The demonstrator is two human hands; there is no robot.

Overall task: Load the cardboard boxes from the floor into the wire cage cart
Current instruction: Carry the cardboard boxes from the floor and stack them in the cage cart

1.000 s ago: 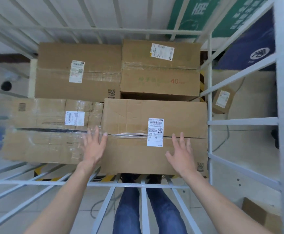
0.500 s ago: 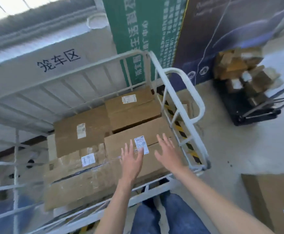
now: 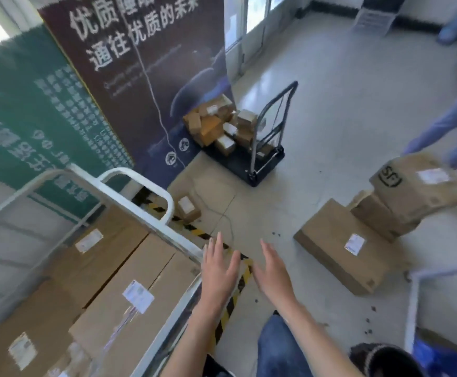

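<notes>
Ahead, cardboard box (image 3: 341, 246) lies flat, long axis diagonal; left hand (image 3: 219, 268) and right hand (image 3: 272, 270) grips released.

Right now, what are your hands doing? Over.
Left hand open, right hand open, both empty. Flat cardboard box on floor ahead-right, untouched. Nothing between hands and it.

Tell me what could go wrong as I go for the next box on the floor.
Another person's arm reaches the SF-marked box, stacked right beside the large floor box; you may collide reaching there.
A thin cable and a small box lie on the floor near the cage cart: possible trip hazards.
The large floor box looks wide for your open left hand and right hand; it might slip.
</notes>
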